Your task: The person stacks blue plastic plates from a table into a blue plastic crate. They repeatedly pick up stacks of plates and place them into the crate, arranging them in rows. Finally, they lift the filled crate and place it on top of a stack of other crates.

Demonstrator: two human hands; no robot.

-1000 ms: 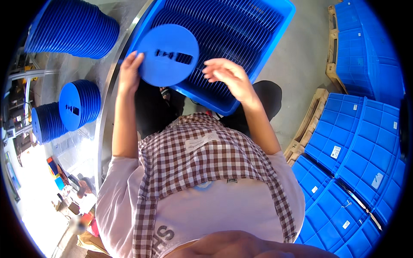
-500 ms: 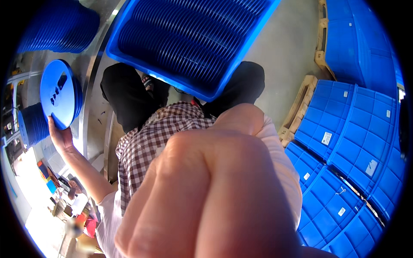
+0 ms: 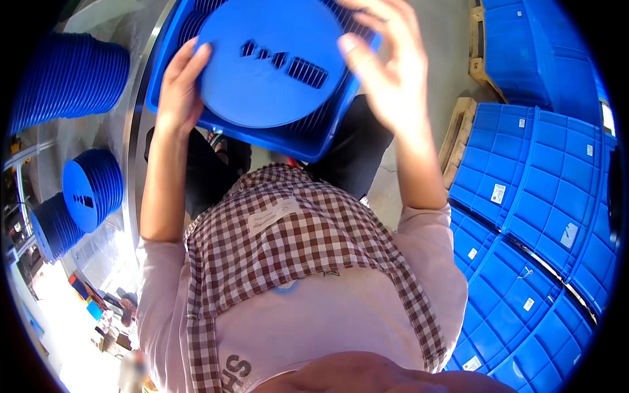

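Observation:
A flat, round blue plastic disc (image 3: pixel 262 92) with small dark cutouts hangs above the blue bin (image 3: pixel 262 141). My left hand (image 3: pixel 183 82) pinches its left edge between thumb and fingers. At the disc's right edge is my right hand (image 3: pixel 393 72), fingers apart and somewhat blurred; I cannot tell whether it touches the rim. The bin stands before my knees, and the thin upright discs (image 3: pixel 190 26) packed in it are partly hidden by the disc I hold.
To my left, a metal table (image 3: pixel 141 98) carries a long row of blue discs (image 3: pixel 72 78) and two shorter stacks, the nearer one (image 3: pixel 95 187) facing me. On the right, blue-covered stacks (image 3: pixel 557 177) stand near wooden pallets (image 3: pixel 458 141).
My left hand has brought a disc from the short stack on the left table to above the bin. My right hand has moved from close before the camera to the disc's right side.

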